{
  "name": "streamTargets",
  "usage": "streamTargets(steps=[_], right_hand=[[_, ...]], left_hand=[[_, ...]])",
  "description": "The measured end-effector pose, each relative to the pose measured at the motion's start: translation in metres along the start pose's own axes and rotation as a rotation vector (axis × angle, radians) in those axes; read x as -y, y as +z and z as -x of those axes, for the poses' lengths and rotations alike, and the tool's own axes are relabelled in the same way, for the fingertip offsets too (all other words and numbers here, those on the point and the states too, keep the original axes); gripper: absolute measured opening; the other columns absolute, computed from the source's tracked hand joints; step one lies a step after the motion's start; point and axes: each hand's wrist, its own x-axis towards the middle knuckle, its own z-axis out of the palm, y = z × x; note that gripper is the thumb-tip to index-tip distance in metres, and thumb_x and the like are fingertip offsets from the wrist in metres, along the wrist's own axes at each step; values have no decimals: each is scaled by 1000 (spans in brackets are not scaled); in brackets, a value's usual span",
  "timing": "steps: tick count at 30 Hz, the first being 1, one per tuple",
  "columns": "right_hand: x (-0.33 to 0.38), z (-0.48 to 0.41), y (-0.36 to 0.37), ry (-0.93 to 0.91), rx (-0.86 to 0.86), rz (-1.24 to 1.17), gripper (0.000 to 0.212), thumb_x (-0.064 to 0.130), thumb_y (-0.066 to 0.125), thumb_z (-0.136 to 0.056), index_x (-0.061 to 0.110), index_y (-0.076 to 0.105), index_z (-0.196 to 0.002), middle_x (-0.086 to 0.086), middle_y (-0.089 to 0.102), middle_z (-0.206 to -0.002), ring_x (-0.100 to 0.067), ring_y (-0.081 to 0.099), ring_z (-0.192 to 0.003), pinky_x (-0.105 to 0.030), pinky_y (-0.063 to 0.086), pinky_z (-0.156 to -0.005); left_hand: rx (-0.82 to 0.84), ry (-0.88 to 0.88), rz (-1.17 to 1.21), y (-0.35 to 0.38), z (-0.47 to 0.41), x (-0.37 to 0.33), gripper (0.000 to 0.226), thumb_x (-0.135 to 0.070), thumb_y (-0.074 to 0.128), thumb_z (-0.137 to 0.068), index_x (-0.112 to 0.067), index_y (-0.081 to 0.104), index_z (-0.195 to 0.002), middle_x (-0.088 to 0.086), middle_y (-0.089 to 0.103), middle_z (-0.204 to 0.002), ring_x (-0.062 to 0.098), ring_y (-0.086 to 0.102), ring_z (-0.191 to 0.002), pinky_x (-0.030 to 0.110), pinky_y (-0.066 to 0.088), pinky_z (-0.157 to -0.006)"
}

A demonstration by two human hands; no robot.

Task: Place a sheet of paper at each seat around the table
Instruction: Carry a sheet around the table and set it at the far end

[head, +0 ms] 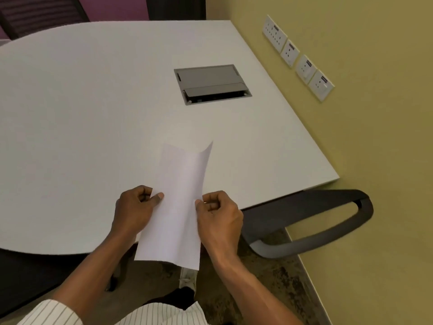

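A white sheet of paper (178,202) hangs over the near edge of the white table (82,118), its far right corner curling upward. My left hand (134,207) pinches the sheet's left edge with thumb on top and fingers curled. On the opposite edge, my right hand (219,214) pinches it the same way. I cannot tell whether there is one sheet or a thin stack.
A grey cable hatch (212,83) is set into the tabletop at the far right. A dark chair armrest (316,221) sits under the table's right corner. Wall sockets (297,57) line the yellow wall. Another chair (39,17) stands at the far left.
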Motion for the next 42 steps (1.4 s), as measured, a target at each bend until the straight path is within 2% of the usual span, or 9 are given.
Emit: streamTargets(steps=[3, 7, 13, 22, 24, 27, 29, 36, 42], right_hand=[[32, -37, 6, 28, 42, 43, 9, 37, 78, -95, 30, 73, -96, 17, 70, -80, -3, 69, -75, -29, 63, -73], [53, -97, 1, 109, 71, 24, 11, 34, 80, -94, 24, 76, -98, 10, 75, -88, -13, 74, -83, -38, 65, -79], [48, -182, -16, 159, 60, 32, 8, 29, 83, -89, 26, 76, -88, 6, 76, -87, -18, 74, -85, -37, 61, -79], [-8, -297, -63, 200, 107, 56, 7, 19, 85, -87, 17, 78, -85, 0, 79, -89, -21, 71, -80, -33, 55, -72], [-28, -324, -74, 195, 135, 112, 8, 19, 85, -87, 17, 78, -85, 0, 78, -87, -23, 69, -79, -40, 61, -77], [-57, -364, -87, 195, 206, 163, 10, 19, 86, -85, 14, 78, -87, -5, 80, -91, -29, 74, -84, -51, 65, -93], [-76, -386, -93, 192, 253, 184, 11, 18, 87, -86, 12, 78, -89, -10, 81, -93, -35, 79, -93, -54, 65, -95], [-138, -447, -97, 202, 344, 246, 11, 16, 87, -88, 10, 77, -89, -14, 81, -91, -30, 77, -77, -54, 65, -95], [-167, -471, -90, 166, 361, 256, 11, 21, 86, -89, 14, 77, -89, -6, 78, -81, -22, 67, -70, -53, 65, -93]], left_hand=[[-19, 10, 25, -9, -25, -21, 23, -35, 84, -94, -15, 77, -103, 4, 76, -98, 24, 71, -92, 31, 53, -75], [-68, 19, 50, -11, -56, -46, 17, -33, 86, -93, -22, 72, -90, 5, 73, -93, 21, 65, -84, 28, 49, -71], [-56, -19, 136, 25, -96, -74, 23, -33, 87, -92, -13, 75, -91, 4, 72, -87, 18, 64, -77, 28, 48, -65], [-20, -74, 184, 138, -135, -100, 19, -31, 88, -90, -24, 72, -81, -7, 73, -83, 11, 67, -74, 25, 50, -65], [-25, -104, 167, 166, -141, -100, 21, -30, 87, -91, -25, 71, -79, -9, 71, -80, 8, 64, -71, 24, 49, -62], [-32, -152, 137, 210, -150, -97, 24, -29, 86, -91, -8, 74, -89, -5, 65, -76, 13, 59, -68, 25, 47, -61], [-36, -183, 113, 237, -157, -94, 28, -28, 85, -92, -3, 73, -93, -3, 64, -76, 18, 58, -68, 27, 47, -63], [-43, -255, 26, 302, -181, -77, 31, -26, 82, -94, 3, 73, -97, 5, 67, -87, 27, 60, -73, 33, 51, -73], [-80, -307, 8, 323, -194, -66, 26, -28, 85, -91, -5, 73, -91, 12, 77, -106, 33, 73, -84, 46, 63, -90]])
